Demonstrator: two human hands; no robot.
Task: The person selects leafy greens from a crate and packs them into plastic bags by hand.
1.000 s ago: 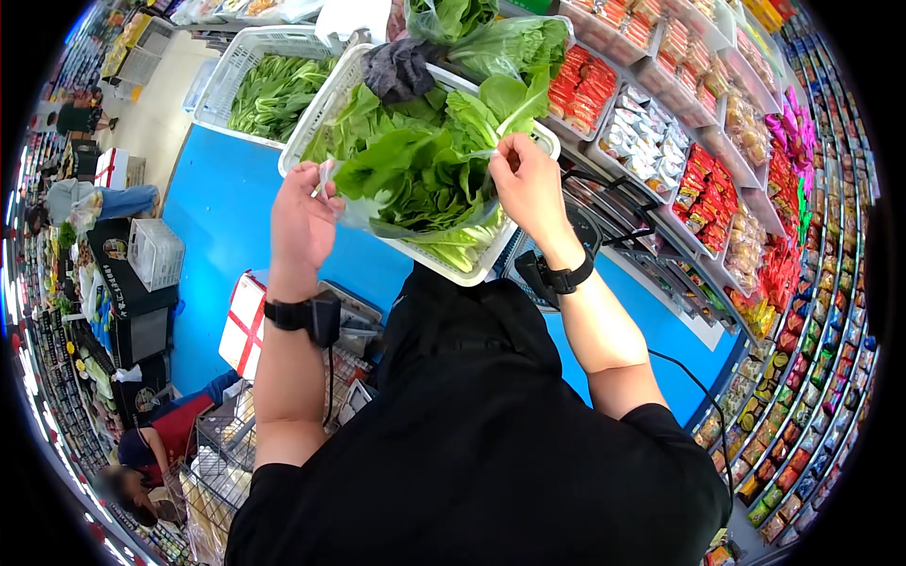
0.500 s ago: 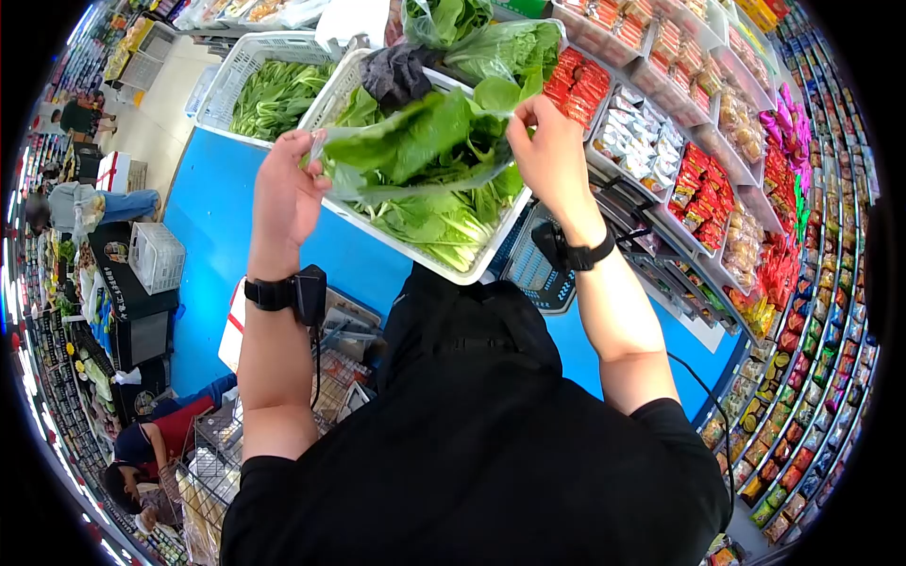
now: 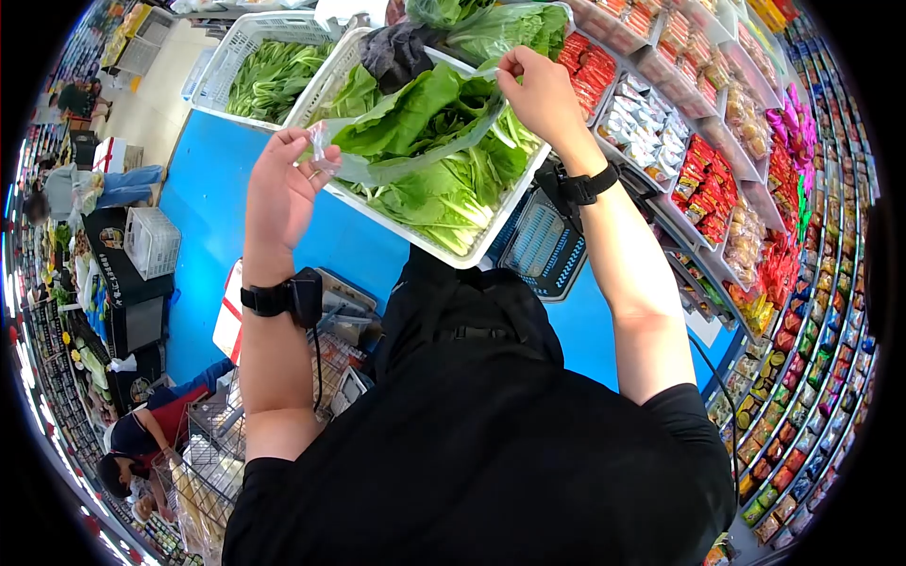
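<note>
A: Position of the clear bag [image 3: 387, 173]?

B: Upper centre of the frame, slung between the two hands, over the white crate [image 3: 464, 260]. Broad green leaves [image 3: 406, 123] show at its mouth; how many are inside, I cannot tell from here.

A: Left hand [image 3: 286, 189]?

B: Left of upper centre. Thumb and fingertips pinch a gathered bit of the film.

A: Right hand [image 3: 545, 94]?

B: Higher, right of upper centre. Thumb and forefinger pressed together on the opposite edge, remaining fingers curled. The bag slants accordingly.

A: Step in hand?

B: My judgement: holding the bag's edges apart, leaves at the opening.

A: The next move calls for?

B: Judgement again: two firm, even pinches. Thin film could slip and drop leaves onto the pale-stemmed greens [image 3: 448, 203] below.

A: Surroundings?

B: Dark bundle [image 3: 394, 57] at the crate's upper end. Second crate [image 3: 203, 90], upper left, holds slimmer greens [image 3: 278, 80].
</note>
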